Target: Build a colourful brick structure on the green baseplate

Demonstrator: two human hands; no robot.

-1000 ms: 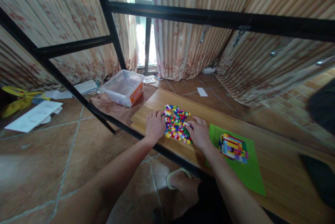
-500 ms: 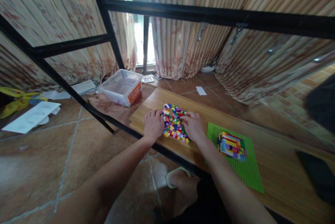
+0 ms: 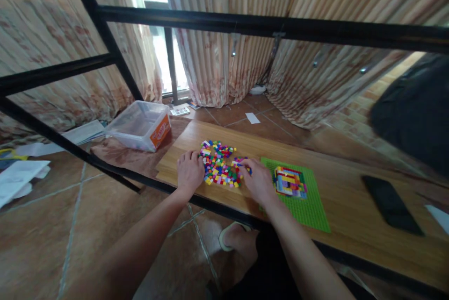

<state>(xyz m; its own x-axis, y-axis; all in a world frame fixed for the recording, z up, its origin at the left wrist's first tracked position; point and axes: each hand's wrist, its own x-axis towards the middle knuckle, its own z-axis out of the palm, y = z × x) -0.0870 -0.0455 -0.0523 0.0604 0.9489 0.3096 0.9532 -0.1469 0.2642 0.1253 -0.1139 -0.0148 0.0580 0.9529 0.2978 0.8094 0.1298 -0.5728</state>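
Note:
A loose pile of small colourful building bricks lies spread on the wooden tabletop. My left hand rests at the pile's left edge, fingers loosely bent and apart, touching the outer bricks. On the other side my right hand has its fingers curled down over a few bricks, a blue one among them; the fingertips are partly hidden. A small cluster of bricks lies by these fingers, a little apart from the main pile. Right of that hand, a multicoloured brick build sits on a green baseplate.
A clear plastic box with an orange label stands beyond the table's left end. A dark phone lies at the right. Black metal bars cross above and along the near edge. Papers lie on the tiled floor.
The view has turned right, so everything sits further left. My right hand has moved slightly right in relation to the pile, and a few bricks now lie apart beside it. My left hand stays at the edge.

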